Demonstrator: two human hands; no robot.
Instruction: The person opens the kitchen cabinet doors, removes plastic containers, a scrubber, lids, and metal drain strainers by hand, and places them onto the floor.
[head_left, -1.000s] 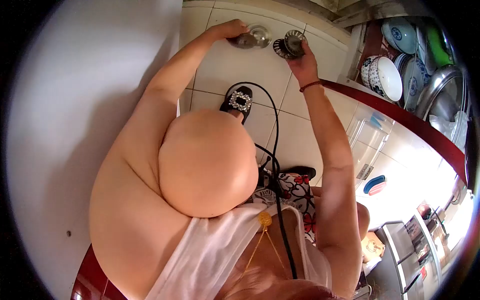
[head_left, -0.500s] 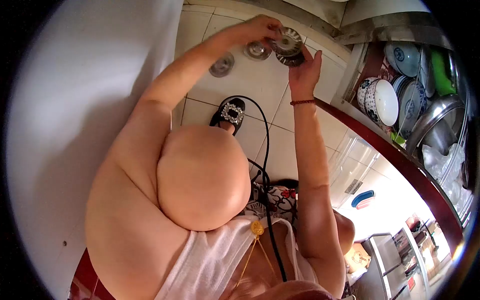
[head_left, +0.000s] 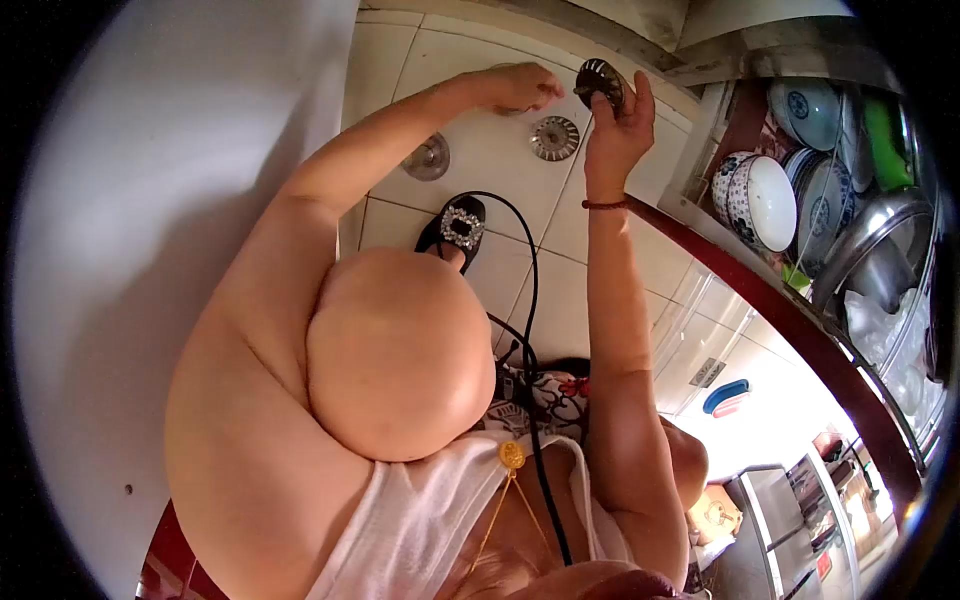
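Observation:
My right hand (head_left: 622,125) is closed around a dark metal sink strainer (head_left: 600,85), its slotted rim tilted up and the thumb on its near side. Left of it, my left hand (head_left: 525,88) hovers over the floor with loosely bent fingers and nothing visible in them. Below and between the hands, a slotted metal disc (head_left: 554,138) lies flat on the tiles. A round, shiny piece (head_left: 427,157) rests further left, under my left forearm. Another round piece is mostly hidden beneath my left hand.
A black shoe with a jewelled buckle (head_left: 461,228) stands on the tiled floor (head_left: 570,240). A black cable (head_left: 536,290) runs down across my body. To the right, an open drawer holds bowls (head_left: 768,205), plates and a metal lid. A white wall panel (head_left: 200,200) rises at left.
My left hand has come away from the strainer, which my right hand now holds alone. A slotted disc now lies on the floor. The shiny piece at left sits nearer the shoe.

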